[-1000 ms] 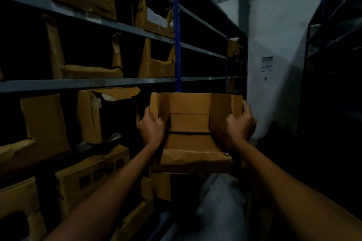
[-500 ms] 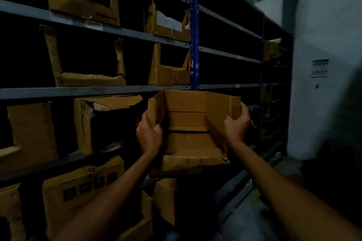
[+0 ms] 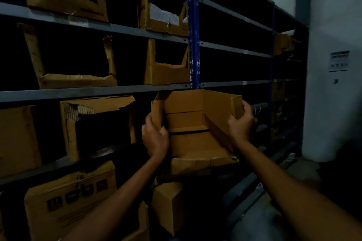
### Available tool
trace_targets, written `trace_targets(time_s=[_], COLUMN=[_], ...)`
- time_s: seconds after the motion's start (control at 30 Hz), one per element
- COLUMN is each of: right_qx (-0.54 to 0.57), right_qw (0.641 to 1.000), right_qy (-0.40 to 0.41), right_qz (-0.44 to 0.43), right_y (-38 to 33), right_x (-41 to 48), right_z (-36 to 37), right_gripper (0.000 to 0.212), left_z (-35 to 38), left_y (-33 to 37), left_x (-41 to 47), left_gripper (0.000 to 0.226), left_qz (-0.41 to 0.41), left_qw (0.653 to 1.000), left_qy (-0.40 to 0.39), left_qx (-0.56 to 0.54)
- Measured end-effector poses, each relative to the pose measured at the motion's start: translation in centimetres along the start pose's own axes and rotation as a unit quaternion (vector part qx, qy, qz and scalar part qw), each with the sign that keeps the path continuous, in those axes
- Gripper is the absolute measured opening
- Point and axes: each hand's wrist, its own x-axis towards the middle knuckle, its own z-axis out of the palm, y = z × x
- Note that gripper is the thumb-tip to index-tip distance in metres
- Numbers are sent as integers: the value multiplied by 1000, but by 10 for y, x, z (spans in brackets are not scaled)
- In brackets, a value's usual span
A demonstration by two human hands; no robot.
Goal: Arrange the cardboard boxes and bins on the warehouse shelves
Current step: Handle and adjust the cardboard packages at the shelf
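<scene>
Open-topped brown cardboard box [image 3: 195, 123]: held up in front of the shelving, its top rim just under the grey metal shelf beam [image 3: 78, 92] and level with the foot of the blue upright post [image 3: 194, 45]. It is tilted so the inside faces the camera, and the torn front flap hangs down. Too dark to tell whether the base rests on the shelf below.

Left grip [image 3: 155, 139] is clenched round the box's left wall, fingers curled over the edge into the inside. Right grip [image 3: 242, 123] is grasping the right wall near its top corner, thumb inside. Both arms are stretched forward.

The torn brown cardboard bin [image 3: 98, 123] sits just beside the box on the left, on the same shelf level. A smaller closed brown carton [image 3: 170, 205] stands below it.

Step in hand, as judged: sliding the box into the bay beside the torn bin. To do it well:
- level the box first, so the top rim clears the beam
- feed the back edge in square to the shelf front
- keep the left wall off the torn bin's ragged side
- push evenly with both grips; the walls look soft and could fold
- watch that the loose front flap does not snag the shelf edge.
</scene>
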Motion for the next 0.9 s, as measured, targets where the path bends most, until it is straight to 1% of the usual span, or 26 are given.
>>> trace_targets(time_s=[0.13,0.27,0.37,0.47,0.57,0.63,0.7,0.77,0.83,0.87,0.9], right_qx=[19,31,42,33,-13,-101,-204,-265,-311,-324,-324], right_qw=[1000,999,997,992,981,964,931,896,861,849,844], right_qy=[-9,-42,-58,-115,-189,-244,-299,-353,-401,-417,-426], right_qz=[-8,-9,5,40,36,27,35,49,38,30,27], right_y=[2,17,27,38,59,77,89,98,108,113,117], right_x=[7,14,21,39,66,85,101,112,122,128,134], right_z=[17,40,51,50,52,57,58,59,66,70,76], right_gripper=[52,51,52,55,58,60,67,85,108,114,114], left_z=[3,10,19,39,65,78,91,100,109,113,118], left_y=[-9,-13,-17,-15,-11,-8,-7,-9,-15,-18,-22], left_x=[11,16,24,23,21,23,24,25,28,31,35], left_gripper=[53,55,55,56,57,56,54,53,53,52,52], left_qz=[-10,-10,0,-7,-6,-18,-45,-63,-74,-78,-79], left_qw=[999,998,998,998,997,995,992,988,985,983,982], left_qy=[29,55,41,38,36,23,3,-13,-7,-1,3], left_qx=[17,26,46,53,71,92,115,138,159,166,171])
